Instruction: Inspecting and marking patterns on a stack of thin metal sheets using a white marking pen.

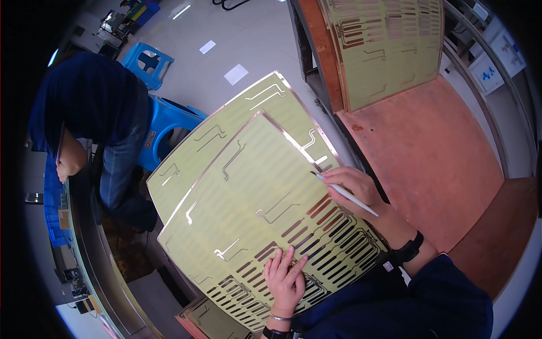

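A large yellow-green circuit board panel (248, 175) with copper-coloured traces lies in front of me. Beneath it a second, similar panel (265, 93) sticks out past its far edges. My left hand (285, 277) rests on the near part of the upper panel, over the dark traces, fingers spread. In my right hand (358, 189) is a slim white pen-like tool (355, 200) with a light blue collar and a small dark tip. That tip is at the upper panel's right edge; whether it touches cannot be made out.
More panels (389, 73) lean upright at the far right, on a reddish-brown board (423, 152). Further stacked panels (212, 322) show at the lower left. A co-worker (90, 107) is at the left, near blue plastic stools (175, 124) and a long bench (96, 248).
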### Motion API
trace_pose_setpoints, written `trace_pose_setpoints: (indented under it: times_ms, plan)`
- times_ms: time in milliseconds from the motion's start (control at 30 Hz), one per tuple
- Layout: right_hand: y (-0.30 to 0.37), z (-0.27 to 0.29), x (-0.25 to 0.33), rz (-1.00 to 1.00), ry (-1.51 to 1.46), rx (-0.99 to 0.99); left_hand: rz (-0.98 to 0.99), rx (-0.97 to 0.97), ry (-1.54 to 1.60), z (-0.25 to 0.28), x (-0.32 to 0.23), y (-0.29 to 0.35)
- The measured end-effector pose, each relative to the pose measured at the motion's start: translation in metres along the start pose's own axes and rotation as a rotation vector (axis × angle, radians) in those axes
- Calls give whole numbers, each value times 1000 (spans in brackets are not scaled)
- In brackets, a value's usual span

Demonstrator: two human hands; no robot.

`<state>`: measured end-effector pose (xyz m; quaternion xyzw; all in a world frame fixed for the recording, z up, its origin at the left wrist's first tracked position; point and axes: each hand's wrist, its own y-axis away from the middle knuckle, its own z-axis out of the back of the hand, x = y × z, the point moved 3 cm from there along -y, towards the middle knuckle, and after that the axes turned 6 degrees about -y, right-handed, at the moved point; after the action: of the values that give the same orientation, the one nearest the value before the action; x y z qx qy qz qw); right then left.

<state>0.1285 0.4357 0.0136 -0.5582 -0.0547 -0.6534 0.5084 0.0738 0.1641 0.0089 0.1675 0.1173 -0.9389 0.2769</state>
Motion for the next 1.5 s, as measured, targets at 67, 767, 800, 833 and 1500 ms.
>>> trace_pose_setpoints:
  times_ms: [67,767,800,833,1500]
  plan:
    - [0,-1,0,-4,3,2,-5,6,-11,1,0,0]
    - [-11,-15,9,-69,-49,118,-8,-4,44,3,-2,0]
    - [-12,-17,9,-64,-52,122,-3,-8,42,4,-1,0]
    - [-11,-18,7,-63,-56,118,-7,-2,33,4,-1,0]
    - [-10,-19,6,-51,-15,90,4,-7,60,4,-2,-1]
